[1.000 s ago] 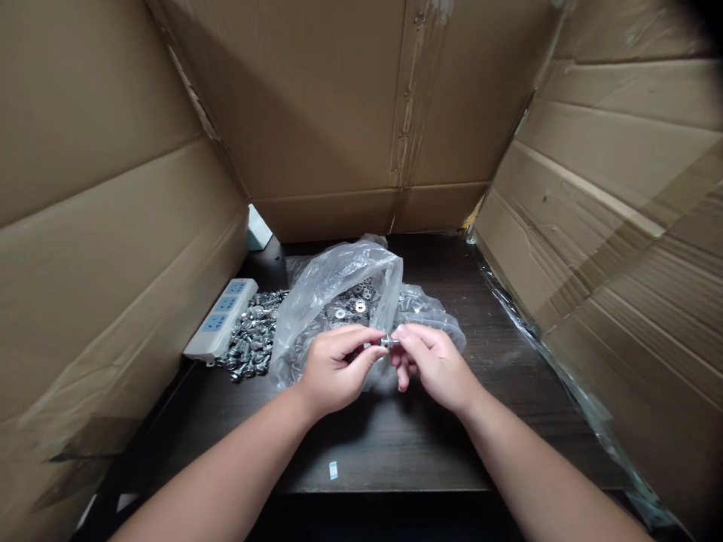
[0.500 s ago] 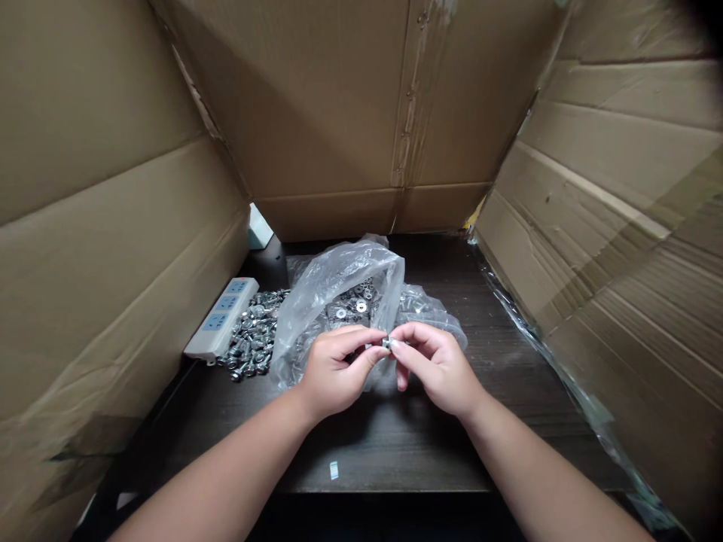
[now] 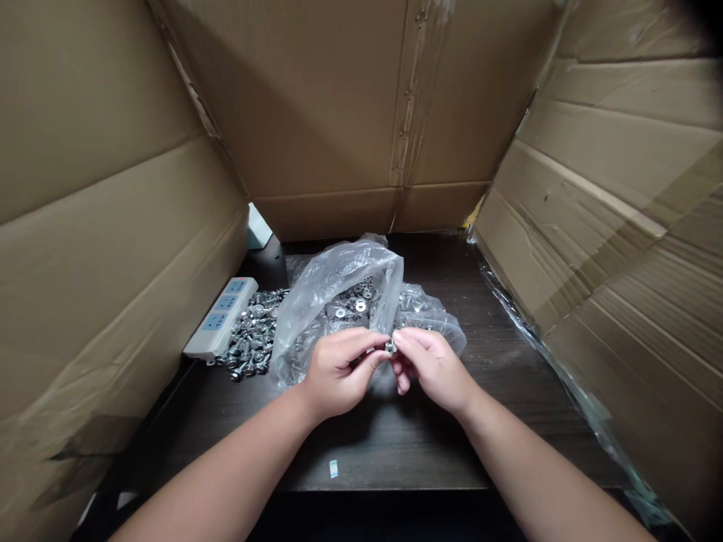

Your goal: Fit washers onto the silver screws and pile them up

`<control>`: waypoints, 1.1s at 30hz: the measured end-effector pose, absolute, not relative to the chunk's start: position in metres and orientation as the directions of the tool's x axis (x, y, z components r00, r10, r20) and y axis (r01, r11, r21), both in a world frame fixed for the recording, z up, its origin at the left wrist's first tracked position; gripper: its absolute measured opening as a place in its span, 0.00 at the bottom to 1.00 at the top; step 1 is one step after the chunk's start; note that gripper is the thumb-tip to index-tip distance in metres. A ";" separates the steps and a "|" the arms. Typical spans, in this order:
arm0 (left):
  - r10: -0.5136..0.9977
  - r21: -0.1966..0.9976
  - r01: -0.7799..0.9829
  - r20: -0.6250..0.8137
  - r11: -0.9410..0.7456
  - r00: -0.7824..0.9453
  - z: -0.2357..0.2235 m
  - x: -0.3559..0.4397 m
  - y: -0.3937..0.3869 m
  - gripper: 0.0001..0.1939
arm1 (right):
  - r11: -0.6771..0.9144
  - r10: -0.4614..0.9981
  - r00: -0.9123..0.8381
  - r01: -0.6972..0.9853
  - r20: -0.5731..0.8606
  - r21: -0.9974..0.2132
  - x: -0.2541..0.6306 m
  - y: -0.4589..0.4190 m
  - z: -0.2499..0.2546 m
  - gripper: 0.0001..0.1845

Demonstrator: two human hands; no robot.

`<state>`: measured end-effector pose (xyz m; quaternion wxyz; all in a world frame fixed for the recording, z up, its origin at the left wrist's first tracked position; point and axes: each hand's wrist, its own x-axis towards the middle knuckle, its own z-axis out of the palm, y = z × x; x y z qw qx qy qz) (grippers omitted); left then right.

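- The left hand [image 3: 339,374] has its thumb and index finger nearly closed, the tips pinching a small, silvery metal fastener [image 3: 390,346] from the left.
- The right hand [image 3: 437,370] meets it from the other side, thumb and index finger closed to a narrow pinch on the same piece; its lower fingers curl loosely beneath.
- The fastener sits between the two sets of fingertips, raised above the surface [image 3: 418,455], a dark, wood-grained top. The fingers partly hide it, so its exact shape cannot be told.
- Just beyond the hands lies an open, crumpled, translucent plastic bag [image 3: 321,282], with flat, round metal washers [image 3: 360,306] showing inside its mouth.
- A second translucent plastic bag [image 3: 426,310] holding small metal parts lies beside it, beyond the right hand.
- Left of the open bag is a heap of silvery metal bolts [image 3: 251,342], next to a white power strip [image 3: 221,320] with blue socket panels.
- A small white-and-blue label [image 3: 333,469] lies near the front edge.
- Brown cardboard walls [image 3: 327,113] stand around the left, far and right sides.
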<state>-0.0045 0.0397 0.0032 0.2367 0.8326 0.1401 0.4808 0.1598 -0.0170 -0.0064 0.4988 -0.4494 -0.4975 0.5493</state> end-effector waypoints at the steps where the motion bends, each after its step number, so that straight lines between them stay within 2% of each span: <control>1: 0.491 0.549 0.027 0.724 -0.835 0.484 0.003 -0.004 0.040 0.09 | 0.026 0.997 -0.065 -0.056 0.029 -0.998 0.160 -0.017 -0.005 0.22; 5: 0.609 0.633 0.111 0.658 -0.766 0.443 0.003 -0.004 0.040 0.06 | 0.140 0.990 0.014 0.019 0.141 -0.990 0.159 -0.021 0.000 0.15; 10: 0.670 0.691 0.118 0.622 -0.713 0.406 0.003 -0.004 0.040 0.05 | 0.147 0.989 0.012 0.009 0.147 -0.989 0.156 -0.023 0.003 0.11; 15: 0.671 0.706 0.106 0.601 -0.700 0.434 0.003 -0.004 0.040 0.05 | 0.156 0.987 0.026 0.039 0.157 -0.987 0.156 -0.023 0.006 0.12; 19: 0.612 0.668 0.063 0.635 -0.742 0.472 0.004 -0.005 0.039 0.06 | 0.170 0.985 -0.017 0.060 0.169 -0.984 0.158 -0.024 0.006 0.13; 25: 0.511 0.610 -0.025 0.684 -0.792 0.520 0.006 -0.006 0.039 0.08 | 0.043 0.989 -0.138 -0.106 0.057 -0.993 0.160 -0.021 -0.004 0.19; 29: 0.582 0.649 0.040 0.651 -0.759 0.488 0.004 -0.005 0.040 0.06 | 0.104 0.993 -0.052 0.018 0.103 -0.994 0.158 -0.021 -0.003 0.21; 33: 0.657 0.697 0.098 0.606 -0.710 0.448 0.001 -0.005 0.041 0.05 | 0.158 0.987 0.035 0.040 0.159 -0.987 0.155 -0.022 0.001 0.12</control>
